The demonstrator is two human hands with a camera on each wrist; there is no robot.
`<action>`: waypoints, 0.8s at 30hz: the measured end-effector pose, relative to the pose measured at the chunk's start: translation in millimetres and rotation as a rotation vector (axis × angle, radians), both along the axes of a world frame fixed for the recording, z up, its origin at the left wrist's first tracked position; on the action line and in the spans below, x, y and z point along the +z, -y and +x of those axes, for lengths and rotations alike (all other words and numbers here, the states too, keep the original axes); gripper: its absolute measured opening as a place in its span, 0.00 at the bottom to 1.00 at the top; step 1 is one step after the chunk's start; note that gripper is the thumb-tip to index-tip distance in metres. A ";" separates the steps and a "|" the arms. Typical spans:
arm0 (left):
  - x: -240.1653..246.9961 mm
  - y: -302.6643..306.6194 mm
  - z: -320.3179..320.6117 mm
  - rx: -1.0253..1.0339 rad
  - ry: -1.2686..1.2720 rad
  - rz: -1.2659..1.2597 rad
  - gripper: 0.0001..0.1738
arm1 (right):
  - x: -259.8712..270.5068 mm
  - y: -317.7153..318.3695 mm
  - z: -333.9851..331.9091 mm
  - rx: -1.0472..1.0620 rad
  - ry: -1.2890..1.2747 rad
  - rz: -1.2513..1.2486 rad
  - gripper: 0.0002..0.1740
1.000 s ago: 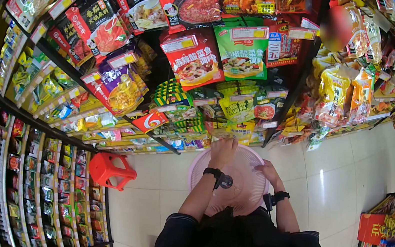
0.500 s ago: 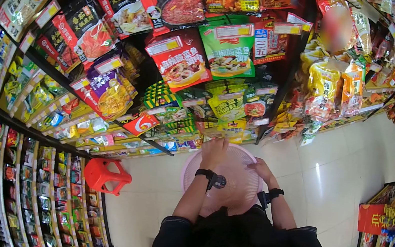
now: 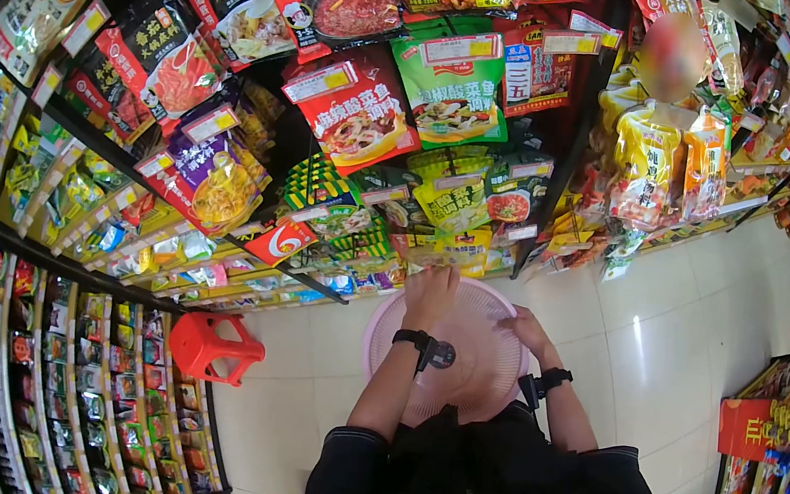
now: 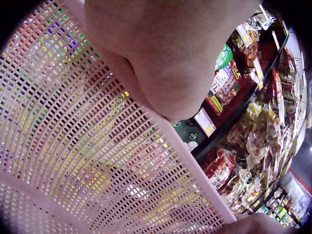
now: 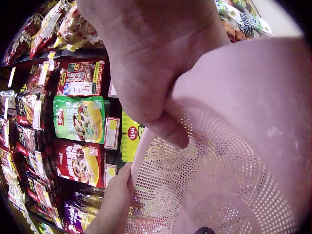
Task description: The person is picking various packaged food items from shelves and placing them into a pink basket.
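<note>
A round pink mesh basket point(image 3: 486, 376) is held low in front of the body, near the foot of the shelves. My left hand point(image 3: 432, 295) grips its far rim. On the right side of the rim, my right hand point(image 3: 526, 332) holds on, with the thumb point(image 5: 170, 130) over the inner side in the right wrist view. The mesh wall point(image 4: 97, 141) fills much of the left wrist view, and coloured packets show through its holes. Both wrists wear black straps with small devices.
Ahead are shelves of hanging seasoning packets, among them a red packet point(image 3: 351, 112) and a green packet point(image 3: 451, 83). A red plastic stool point(image 3: 216, 347) stands on the tiled floor point(image 3: 662, 355) to the left. More racks point(image 3: 94, 377) line both sides.
The head view has swung slightly, so shelves, stool and basket all sit further left in it. Both hands keep their places on the basket rim.
</note>
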State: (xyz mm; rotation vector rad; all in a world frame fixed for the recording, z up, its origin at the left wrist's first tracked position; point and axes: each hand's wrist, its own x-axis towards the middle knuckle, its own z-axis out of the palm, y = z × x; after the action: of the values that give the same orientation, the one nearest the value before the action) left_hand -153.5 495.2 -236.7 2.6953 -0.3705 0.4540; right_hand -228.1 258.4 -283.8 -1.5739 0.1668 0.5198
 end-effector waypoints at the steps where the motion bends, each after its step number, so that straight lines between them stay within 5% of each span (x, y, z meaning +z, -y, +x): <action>1: 1.6 -0.1 -0.1 -0.003 0.008 -0.003 0.22 | 0.5 -0.2 -0.3 0.000 -0.001 0.000 0.21; 4: 5.8 -0.8 -1.0 0.024 -0.158 0.024 0.21 | 0.9 -1.0 0.0 0.003 0.008 -0.021 0.22; 13: 3.4 -4.1 -1.2 0.016 0.018 -0.008 0.23 | 0.1 -3.8 3.3 0.033 0.006 -0.019 0.22; 24: -7.8 -3.6 6.9 0.021 -0.051 -0.002 0.24 | -15.2 -1.1 4.1 -0.002 0.019 0.076 0.22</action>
State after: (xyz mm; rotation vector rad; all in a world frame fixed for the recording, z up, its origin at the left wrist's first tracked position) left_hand -146.7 498.8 -244.5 2.7055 -0.3267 0.3901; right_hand -224.0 259.5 -299.0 -1.5035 0.1328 0.5041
